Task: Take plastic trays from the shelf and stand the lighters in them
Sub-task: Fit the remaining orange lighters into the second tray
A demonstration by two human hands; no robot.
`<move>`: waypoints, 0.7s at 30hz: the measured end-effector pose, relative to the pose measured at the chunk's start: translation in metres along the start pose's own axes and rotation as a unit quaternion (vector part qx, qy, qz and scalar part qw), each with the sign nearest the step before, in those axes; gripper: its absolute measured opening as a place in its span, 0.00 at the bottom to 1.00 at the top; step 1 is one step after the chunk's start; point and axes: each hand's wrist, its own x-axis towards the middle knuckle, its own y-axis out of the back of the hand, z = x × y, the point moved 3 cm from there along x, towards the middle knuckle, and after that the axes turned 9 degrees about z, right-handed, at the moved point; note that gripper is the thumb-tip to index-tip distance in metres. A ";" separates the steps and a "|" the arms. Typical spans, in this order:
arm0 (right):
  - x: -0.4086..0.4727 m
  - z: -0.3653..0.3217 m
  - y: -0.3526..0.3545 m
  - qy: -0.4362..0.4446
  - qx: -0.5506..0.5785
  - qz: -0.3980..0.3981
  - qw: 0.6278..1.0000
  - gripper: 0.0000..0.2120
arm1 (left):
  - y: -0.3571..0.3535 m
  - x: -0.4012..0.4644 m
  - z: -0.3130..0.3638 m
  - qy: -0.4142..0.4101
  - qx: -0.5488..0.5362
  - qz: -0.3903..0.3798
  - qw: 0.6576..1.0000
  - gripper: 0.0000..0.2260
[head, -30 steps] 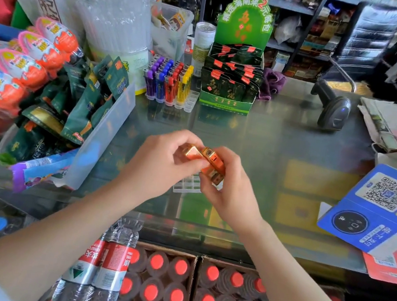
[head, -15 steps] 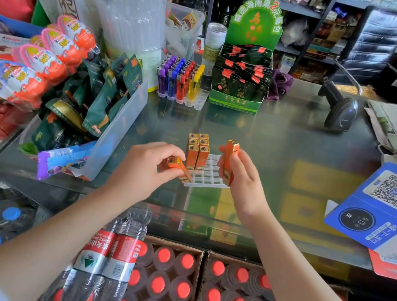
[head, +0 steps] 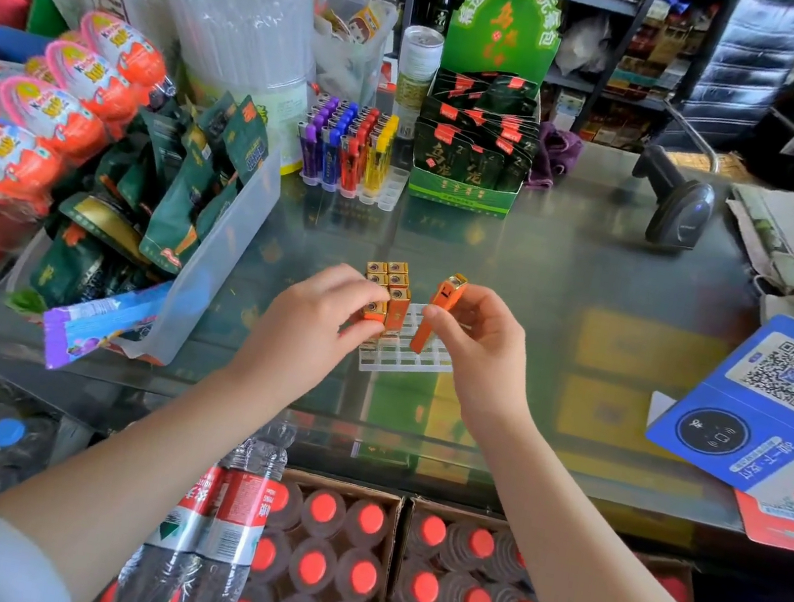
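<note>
Left hand now seats lighter upright.

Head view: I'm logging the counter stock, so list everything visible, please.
Tray: one, clear, counter centre.
Orange lighters: five standing in tray, one more in the right hand.
Coloured lighters: purple, blue, red, yellow, rear tray; number unclear.
Green box: one, dark sachets inside.
Scanner: one, black, right rear.
QR card: one, blue, right edge.
Bottles: red caps, below the counter.
Left hand: on a standing lighter.
Right hand: pinches a tilted lighter.
</note>
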 end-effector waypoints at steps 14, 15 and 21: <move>-0.007 0.015 -0.014 0.092 -0.181 -0.043 0.978 0.12 | -0.007 0.004 -0.006 0.007 0.007 0.011 1.000 0.12; -0.008 0.014 -0.015 0.096 -0.182 -0.043 0.978 0.12 | -0.006 0.004 -0.007 0.013 -0.006 0.014 1.000 0.12; -0.008 0.010 -0.019 0.109 -0.211 -0.058 0.969 0.14 | -0.003 0.006 -0.010 -0.012 0.015 0.012 1.000 0.12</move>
